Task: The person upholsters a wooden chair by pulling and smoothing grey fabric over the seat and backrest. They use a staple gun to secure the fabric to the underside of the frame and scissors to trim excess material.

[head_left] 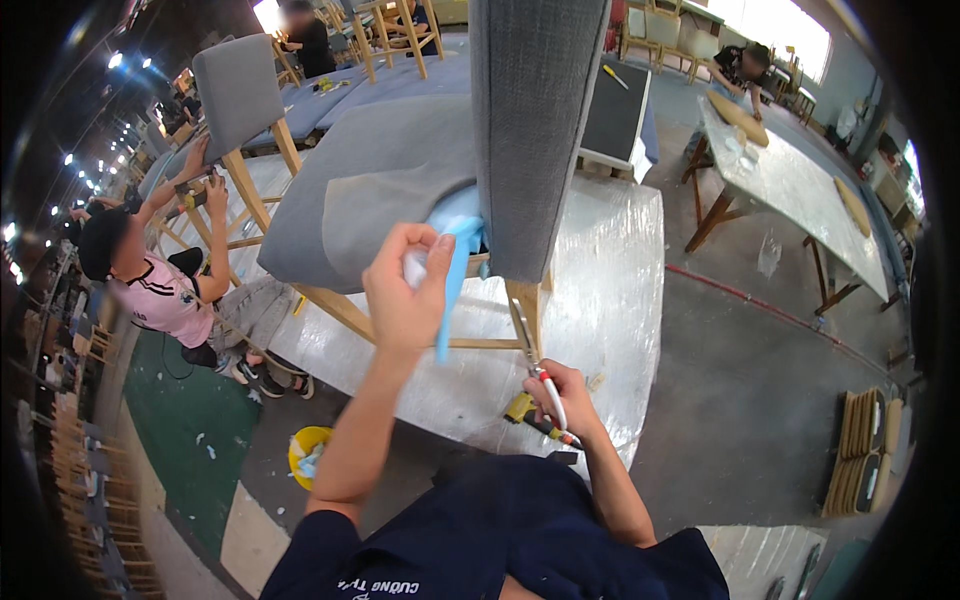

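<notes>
My left hand is closed in a pinch on the light blue fabric strip, which sticks out of the gap where the grey seat cushion meets the grey upholstered chair back. My right hand is closed around the red-and-white scissors, blades pointing up by the wooden chair leg. I judge the strip is not yet trimmed, so the cut remains. On the floor, a yellow tub holds pale blue scraps

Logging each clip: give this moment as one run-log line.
left hand: pinching blue foam strip | right hand: gripping scissors | grey upholstered chair on wrapped table
</notes>
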